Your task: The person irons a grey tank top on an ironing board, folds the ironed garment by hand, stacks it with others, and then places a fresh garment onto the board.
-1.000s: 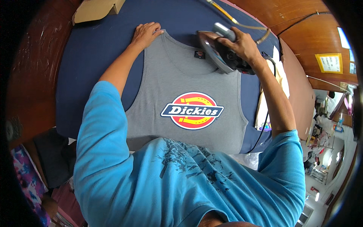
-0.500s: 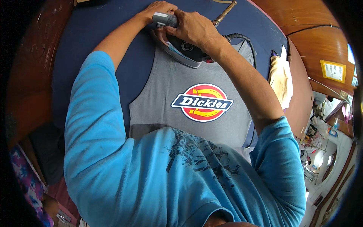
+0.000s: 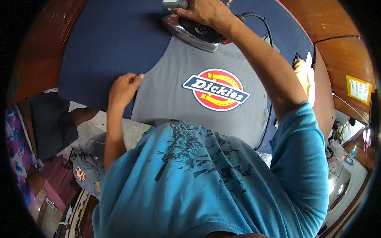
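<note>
A grey sleeveless shirt [image 3: 166, 93] lies spread on the dark blue padded surface, with a red, yellow and navy printed emblem [image 3: 216, 90] on its front. At the far end my right hand [image 3: 208, 12] is closed round the handle of a clothes iron [image 3: 194, 35]. The iron rests near the shirt's upper part, its metal sole edge facing me. My left hand [image 3: 125, 89] is at the shirt's left side edge, fingers curled and thumb and fingertips pinching the cloth there. The upper end of the iron's handle is cut by the frame's top.
A dark cord [image 3: 264, 23] curves from the iron down the right side. A cream cloth bundle [image 3: 304, 79] sits at the right edge of the blue padded surface [image 3: 95, 51]. Another grey garment with an emblem [image 3: 85, 170] lies low at the left, near a dark cloth [image 3: 51, 123].
My left hand has come from beside the iron down to the shirt's left edge. The right hand still grips the iron. The view has shifted slightly, showing more at lower left.
</note>
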Demonstrator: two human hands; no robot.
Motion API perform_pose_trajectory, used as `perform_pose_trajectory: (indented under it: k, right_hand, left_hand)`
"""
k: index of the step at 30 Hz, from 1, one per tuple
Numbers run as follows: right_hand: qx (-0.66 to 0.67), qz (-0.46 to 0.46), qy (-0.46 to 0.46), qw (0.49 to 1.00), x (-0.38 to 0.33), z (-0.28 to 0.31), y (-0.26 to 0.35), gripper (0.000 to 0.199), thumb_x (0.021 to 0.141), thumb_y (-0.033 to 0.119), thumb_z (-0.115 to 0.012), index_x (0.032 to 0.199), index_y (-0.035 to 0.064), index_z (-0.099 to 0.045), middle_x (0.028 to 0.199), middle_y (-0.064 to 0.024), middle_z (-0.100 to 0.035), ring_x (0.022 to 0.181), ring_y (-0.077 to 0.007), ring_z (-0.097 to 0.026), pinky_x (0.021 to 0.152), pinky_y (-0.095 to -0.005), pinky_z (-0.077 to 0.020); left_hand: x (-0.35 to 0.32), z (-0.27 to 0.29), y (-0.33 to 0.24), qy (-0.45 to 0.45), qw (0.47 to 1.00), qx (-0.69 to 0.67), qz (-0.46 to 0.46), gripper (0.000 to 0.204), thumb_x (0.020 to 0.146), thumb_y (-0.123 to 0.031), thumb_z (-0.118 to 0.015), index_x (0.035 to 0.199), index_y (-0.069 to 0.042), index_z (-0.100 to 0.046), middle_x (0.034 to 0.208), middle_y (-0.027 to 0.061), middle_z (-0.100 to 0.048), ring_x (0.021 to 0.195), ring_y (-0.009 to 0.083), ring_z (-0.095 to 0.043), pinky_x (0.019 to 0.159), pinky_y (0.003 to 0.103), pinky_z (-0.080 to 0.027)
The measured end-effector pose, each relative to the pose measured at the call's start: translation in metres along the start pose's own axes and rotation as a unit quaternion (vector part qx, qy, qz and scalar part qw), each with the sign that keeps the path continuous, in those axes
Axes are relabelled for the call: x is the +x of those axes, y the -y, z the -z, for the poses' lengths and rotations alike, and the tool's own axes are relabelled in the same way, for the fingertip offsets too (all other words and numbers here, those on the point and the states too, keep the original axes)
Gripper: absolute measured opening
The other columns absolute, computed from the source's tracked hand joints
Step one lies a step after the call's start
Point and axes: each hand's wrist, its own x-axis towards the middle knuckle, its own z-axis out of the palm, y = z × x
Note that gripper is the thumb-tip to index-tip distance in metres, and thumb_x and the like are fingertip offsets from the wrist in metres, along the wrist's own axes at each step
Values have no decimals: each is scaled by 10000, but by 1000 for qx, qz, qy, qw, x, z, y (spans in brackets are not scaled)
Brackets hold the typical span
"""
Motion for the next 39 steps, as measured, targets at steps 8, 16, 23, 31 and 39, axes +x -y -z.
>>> perform_pose_trajectory:
  k: [8, 16, 23, 31, 39]
  right_hand:
    - [-106, 187, 1, 977, -6, -9, 1, 500, 711, 517, -568, 776, 26, -634, 660, -214, -598, 640, -365, -602, 581, -427, -489]
    - [-119, 371, 123, 913, -33, -21, 43, 476, 690, 516, -590, 763, 46, -610, 656, -195, -598, 648, -368, -596, 583, -450, -475]
    - [-124, 411, 119, 895, -49, -44, 86, 482, 759, 524, -565, 962, 96, -650, 782, -143, -651, 765, -272, -645, 661, -366, -515]
    - [-98, 458, 125, 875, -53, -65, 116, 496, 759, 498, -568, 964, 51, -631, 744, -162, -639, 731, -300, -635, 655, -384, -514]
    - [-26, 266, 109, 957, -34, -40, 99, 568, 767, 555, -533, 940, 23, -636, 777, -201, -634, 746, -326, -634, 680, -406, -511]
  left_hand:
    - [-14, -56, 24, -317, 943, 55, -85, 249, 784, -303, -619, 860, -66, -622, 857, 74, -620, 824, 246, -579, 739, 359, -427]
    - [-22, -53, 41, -329, 936, 67, -108, 192, 785, -279, -611, 856, -100, -621, 941, 48, -582, 913, 236, -538, 804, 371, -385]
    - [-82, -154, 119, -537, 832, -138, 28, 252, 821, -132, -444, 983, -1, -586, 1096, 185, -537, 1057, 360, -474, 920, 403, -342]
    - [-69, -159, 116, -255, 965, -54, 26, 359, 800, -234, -486, 1055, 5, -570, 1044, 242, -574, 974, 407, -539, 822, 431, -423]
    - [-84, -138, 124, -415, 890, -69, 177, 500, 773, -152, -503, 1233, 11, -397, 1277, 204, -419, 1184, 360, -390, 977, 444, -288]
